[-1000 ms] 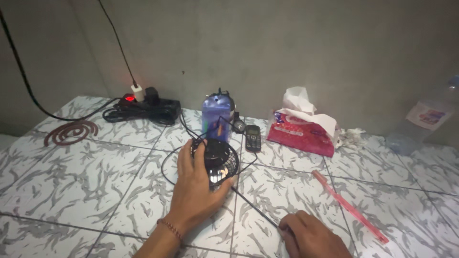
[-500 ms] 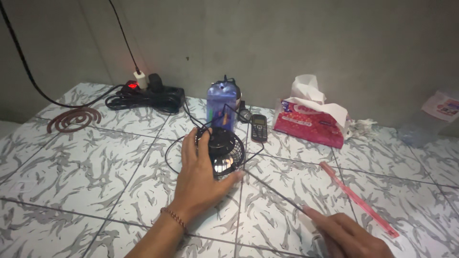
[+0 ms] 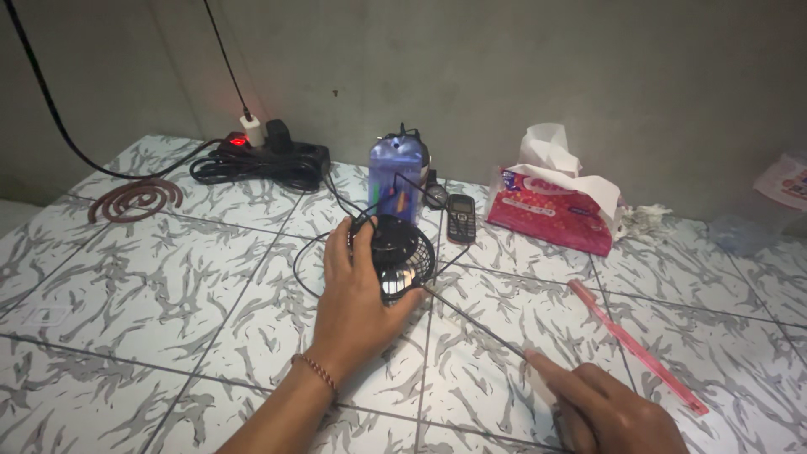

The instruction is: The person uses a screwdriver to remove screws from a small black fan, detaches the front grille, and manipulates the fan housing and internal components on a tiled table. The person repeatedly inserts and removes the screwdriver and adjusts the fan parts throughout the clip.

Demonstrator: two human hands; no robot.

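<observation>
Gripping the small black fan (image 3: 402, 255), your left hand (image 3: 357, 298) has its fingers (image 3: 337, 252) curled round the wire cage from the left, thumb (image 3: 364, 240) lying over the top rim and palm behind it. The fan sits on the tiled floor (image 3: 151, 286), tilted a little, its cage face toward your right. A beaded bracelet (image 3: 314, 372) circles that wrist.

Your right hand (image 3: 609, 412) rests low at the bottom edge, well apart from the fan. Its fingers hold nothing; the index finger (image 3: 555, 378) is stretched out flat, pointing up and left, its tip touching or just over a thin dark cable (image 3: 475, 317) that runs from the fan toward it. You cannot tell if it presses the cable.

More black cable (image 3: 303, 262) loops on the floor left of the fan. Just behind the fan stands a blue translucent box (image 3: 395, 178) with wires on top, and a small dark phone (image 3: 460, 218) lies just beside it on the right. Farther right is a red tissue pack (image 3: 551, 210) with white tissue sticking out. A long pink strip (image 3: 636, 346) lies slantwise between that pack and your right hand.

Back left, against the grey wall (image 3: 504, 76), a black power strip (image 3: 277, 155) shows a red light and carries a white plug. A brown mosquito coil (image 3: 134, 199) lies far left.
</observation>
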